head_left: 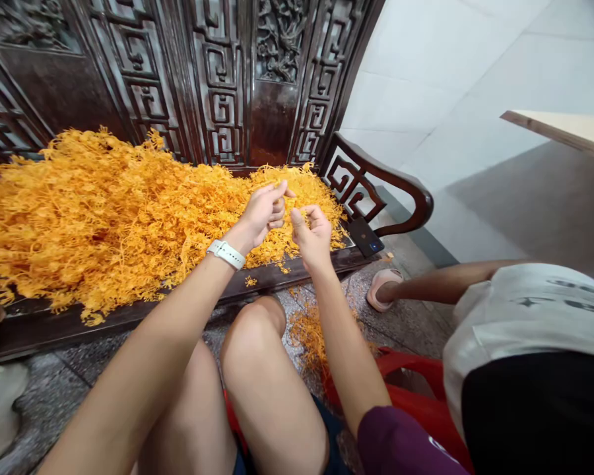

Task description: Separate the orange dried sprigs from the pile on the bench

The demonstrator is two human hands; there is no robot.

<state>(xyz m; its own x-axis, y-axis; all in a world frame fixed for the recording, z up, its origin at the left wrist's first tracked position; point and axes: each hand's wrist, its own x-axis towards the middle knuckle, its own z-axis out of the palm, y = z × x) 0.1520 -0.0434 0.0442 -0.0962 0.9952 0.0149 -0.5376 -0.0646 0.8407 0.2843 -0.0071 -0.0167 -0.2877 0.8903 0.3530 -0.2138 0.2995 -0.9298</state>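
A heap of orange stringy, branched pieces [113,211] covers the seat of a dark carved wooden bench [272,125]. Over the right part of the heap, my left hand [267,212] has its fingers curled and thumb and index finger close together. My right hand [313,236] faces it a short gap away, thumb and index finger bent towards each other in a pinch. Whatever lies between the fingertips blends with the orange behind it, and I cannot make it out. A pale watch [226,254] is on my left wrist.
A dark phone [365,237] lies at the seat's right end by the curved armrest [418,204]. Orange scraps [309,340] litter the floor below. Close on my right sits another person in a white top [529,316], near a red plastic stool [410,389]. A board [564,132] juts in at upper right.
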